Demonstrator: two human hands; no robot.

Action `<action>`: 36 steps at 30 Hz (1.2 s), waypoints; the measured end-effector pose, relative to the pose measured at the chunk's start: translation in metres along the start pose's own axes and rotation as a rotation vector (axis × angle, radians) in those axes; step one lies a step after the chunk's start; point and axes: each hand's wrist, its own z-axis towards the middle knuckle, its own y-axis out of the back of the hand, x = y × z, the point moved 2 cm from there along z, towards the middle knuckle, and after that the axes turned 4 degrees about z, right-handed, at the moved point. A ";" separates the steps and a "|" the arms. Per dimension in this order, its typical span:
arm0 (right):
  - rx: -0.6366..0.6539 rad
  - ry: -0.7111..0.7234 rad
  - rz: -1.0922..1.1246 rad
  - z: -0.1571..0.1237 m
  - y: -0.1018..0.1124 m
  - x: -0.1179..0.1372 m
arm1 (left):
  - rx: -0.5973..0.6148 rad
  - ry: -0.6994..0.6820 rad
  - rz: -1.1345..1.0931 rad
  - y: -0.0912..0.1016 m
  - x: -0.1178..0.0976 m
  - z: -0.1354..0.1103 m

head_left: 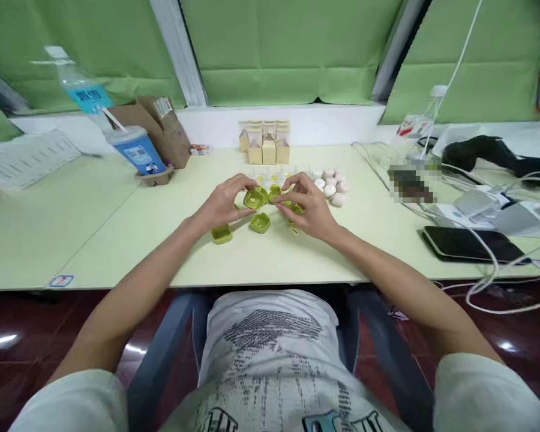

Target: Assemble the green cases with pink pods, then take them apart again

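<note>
Between the thumb and fingers of my left hand [227, 201] is a small green plastic cup-shaped piece [253, 200], its hollow side facing me. My right hand [309, 209] is closed in a pinch just right of it, close to another green piece [274, 192]; what its fingertips hold is too small to make out. Below the hands, a loose green square cup [260, 223] lies on the table. Another green cup [222, 234] rests under my left wrist. More green pieces are partly hidden beneath my right hand.
White rounded objects [330, 185] are piled right of my hands. Behind stand small cardboard boxes [269, 144] and a clear tray with yellow bits [267, 177]. Left are a blue cup [139, 153], a bottle [85, 90] and a brown carton [162, 132]. A phone [472, 245] and cables lie right.
</note>
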 end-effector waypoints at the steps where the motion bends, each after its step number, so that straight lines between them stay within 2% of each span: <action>1: -0.012 0.001 -0.007 0.000 -0.002 0.000 | -0.038 -0.006 -0.002 -0.003 -0.011 0.001; 6: -0.013 -0.015 -0.004 -0.002 -0.012 0.001 | -0.207 -0.060 0.006 -0.019 -0.050 0.003; 13: -0.012 -0.062 -0.028 -0.009 -0.016 0.001 | -0.293 -0.086 0.010 -0.035 -0.057 0.000; 17: 0.025 -0.126 -0.090 -0.007 -0.018 -0.002 | -0.248 -0.053 -0.035 -0.034 -0.058 0.004; 20: 0.028 -0.131 -0.076 -0.003 -0.012 -0.004 | -0.207 -0.013 -0.076 -0.024 -0.054 0.008; 22: 0.004 -0.156 -0.050 0.002 0.001 -0.005 | -0.150 0.053 -0.081 -0.013 -0.042 0.008; 24: -0.012 -0.232 -0.004 0.008 0.023 -0.008 | -0.051 0.151 -0.087 -0.002 -0.025 0.005; 26: 0.062 -0.328 0.041 0.013 0.049 -0.014 | 0.061 0.268 -0.101 0.006 -0.007 -0.001; 30: 0.467 -0.394 0.025 0.014 0.087 -0.032 | 0.231 0.389 -0.115 0.003 0.011 -0.010; 33: 0.692 -0.412 -0.018 0.007 0.093 -0.043 | 0.232 0.404 -0.088 -0.005 0.011 -0.010; 36: 0.704 -0.419 -0.098 0.006 0.086 -0.044 | 0.188 0.438 -0.019 -0.009 0.012 -0.002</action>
